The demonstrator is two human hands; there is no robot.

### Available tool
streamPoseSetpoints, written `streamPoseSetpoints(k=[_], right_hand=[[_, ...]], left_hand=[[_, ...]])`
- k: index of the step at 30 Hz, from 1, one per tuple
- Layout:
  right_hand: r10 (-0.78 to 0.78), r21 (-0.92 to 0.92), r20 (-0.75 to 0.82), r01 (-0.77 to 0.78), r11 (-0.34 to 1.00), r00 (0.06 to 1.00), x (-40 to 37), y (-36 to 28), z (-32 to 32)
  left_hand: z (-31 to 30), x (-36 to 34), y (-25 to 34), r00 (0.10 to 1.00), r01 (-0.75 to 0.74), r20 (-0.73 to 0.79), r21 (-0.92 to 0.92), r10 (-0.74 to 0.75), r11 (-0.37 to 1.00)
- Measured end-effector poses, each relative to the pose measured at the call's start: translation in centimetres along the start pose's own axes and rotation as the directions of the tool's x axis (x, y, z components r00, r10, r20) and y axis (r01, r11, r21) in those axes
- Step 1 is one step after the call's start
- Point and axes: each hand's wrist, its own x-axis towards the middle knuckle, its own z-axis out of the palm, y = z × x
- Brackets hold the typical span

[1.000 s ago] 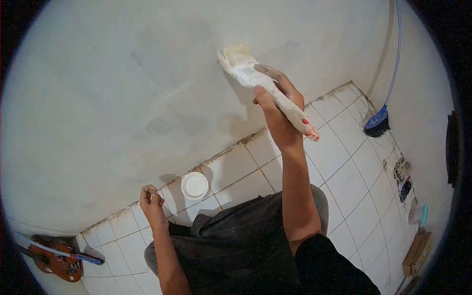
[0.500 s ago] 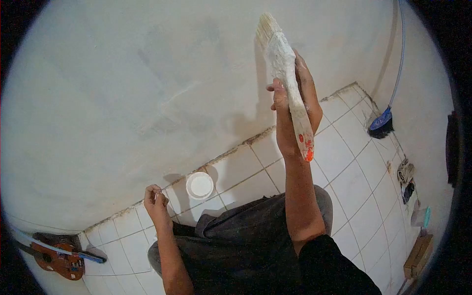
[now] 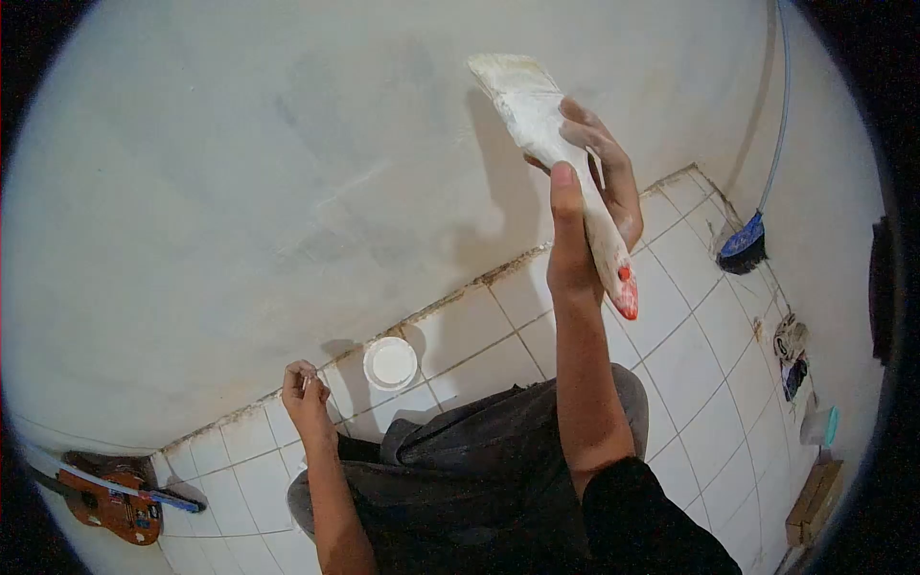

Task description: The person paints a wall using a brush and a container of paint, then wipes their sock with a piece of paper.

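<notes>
A paintbrush [image 3: 537, 120], caked in white paint, has a pale handle with a red tip. My right hand [image 3: 599, 192] grips it where the handle meets the head, thumb on the near side, bristles tilted up and left in front of the wall. Low at the left, my left hand [image 3: 306, 393] is closed near the wall's foot; whatever its fingers hold, if anything, is too small to make out. A round white container [image 3: 390, 363] stands on the tiles to the right of that hand.
Behind is a grey-white wall [image 3: 240, 192] with darker patches, meeting a white tiled floor [image 3: 690, 364]. A guitar [image 3: 115, 506] lies at lower left. Along the right are a blue broom [image 3: 744, 244], a cloth [image 3: 791, 337], a teal-edged container [image 3: 820, 425] and a cardboard box [image 3: 815, 503].
My right hand has turned the brush so its broad face shows, and the bristles have moved left and slightly down. My left hand has hardly moved.
</notes>
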Motion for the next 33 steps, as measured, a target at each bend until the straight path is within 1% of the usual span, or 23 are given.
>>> streamPoseSetpoints(k=[4, 6, 7, 12, 14, 15, 16, 18, 19, 22, 23, 24, 26, 27, 28, 30, 31, 32, 33], right_hand=[[-0.013, -0.059, 0.040, 0.015, 0.998, 0.999, 0.0, 1.6, 0.7], [-0.008, -0.167, 0.103, 0.025, 0.986, 0.995, -0.3, 1.6, 1.1], [-0.033, -0.202, 0.139, 0.061, 0.977, 0.990, -0.4, 2.2, 1.0], [0.007, -0.194, 0.186, 0.030, 0.981, 0.982, -0.2, 1.3, 0.0], [-0.122, -0.220, 0.164, 0.157, 0.963, 0.979, 0.1, 0.8, 0.0], [-0.168, -0.203, 0.127, 0.191, 0.960, 0.978, 0.2, 0.9, 0.4], [-0.162, -0.205, 0.127, 0.186, 0.961, 0.979, 0.2, 0.8, 0.6], [-0.049, -0.218, 0.193, 0.091, 0.972, 0.980, 0.2, 0.3, 0.9], [-0.047, -0.251, 0.242, 0.109, 0.962, 0.969, -0.1, 1.1, 1.0], [-0.021, -0.237, 0.268, 0.088, 0.967, 0.963, 0.1, 0.6, 0.7], [0.043, -0.207, 0.259, 0.012, 0.978, 0.965, 0.1, -0.2, 0.5], [0.036, -0.211, 0.266, 0.022, 0.977, 0.963, 0.2, -0.2, 0.1], [0.098, -0.186, 0.298, -0.043, 0.982, 0.950, 0.3, 0.1, -0.7], [0.106, -0.228, 0.288, -0.040, 0.973, 0.952, 0.4, -0.2, -0.8], [0.107, -0.230, 0.289, -0.040, 0.972, 0.951, 0.5, -0.3, -0.5], [0.059, -0.174, 0.127, -0.036, 0.984, 0.990, 0.7, -0.2, 0.6], [-0.020, -0.144, 0.139, 0.040, 0.989, 0.990, 0.9, 0.3, 1.0], [-0.020, -0.145, 0.138, 0.040, 0.989, 0.990, 0.5, 0.7, 1.2], [-0.017, -0.193, 0.163, 0.049, 0.980, 0.986, 0.1, 1.2, 1.4]], left_hand=[[0.2, -0.3, 0.2, 1.000, 0.022, -0.005, 0.031, -0.022, 0.999], [0.1, -0.4, 0.4, 1.000, 0.026, -0.005, 0.033, -0.026, 0.999], [0.0, -0.4, 0.3, 1.000, 0.016, -0.014, 0.037, -0.016, 0.999], [0.2, -0.2, 0.2, 1.000, 0.001, -0.012, 0.014, -0.001, 1.000], [0.3, -0.4, 0.5, 1.000, 0.012, -0.004, 0.006, -0.012, 1.000], [0.3, -0.4, 0.4, 1.000, 0.015, -0.005, 0.008, -0.015, 1.000], [0.3, -0.3, 0.3, 1.000, 0.002, 0.001, -0.006, -0.002, 1.000], [0.3, -0.4, 0.2, 1.000, -0.007, 0.006, -0.017, 0.007, 1.000], [0.4, -0.5, 0.4, 1.000, 0.008, -0.006, -0.004, -0.008, 1.000], [0.4, -0.5, 0.6, 1.000, 0.011, -0.017, 0.004, -0.011, 1.000], [0.3, -0.4, 0.5, 1.000, 0.005, -0.015, 0.005, -0.005, 1.000], [0.3, -0.4, 0.4, 1.000, 0.006, -0.014, -0.007, -0.006, 1.000], [0.1, -0.2, 0.3, 1.000, 0.004, -0.008, 0.007, -0.004, 1.000], [0.1, -0.2, 0.4, 1.000, 0.013, 0.010, -0.005, -0.013, 1.000], [0.2, -0.3, 0.3, 1.000, 0.015, 0.010, -0.006, -0.015, 1.000], [0.5, -0.4, 0.5, 1.000, 0.020, -0.021, 0.035, -0.020, 0.999], [0.4, -0.4, 0.6, 1.000, 0.019, -0.022, 0.036, -0.018, 0.999], [0.3, -0.4, 0.5, 1.000, 0.008, -0.002, 0.031, -0.008, 0.999], [0.3, -0.4, 0.4, 1.000, -0.005, 0.020, 0.025, 0.004, 1.000]])
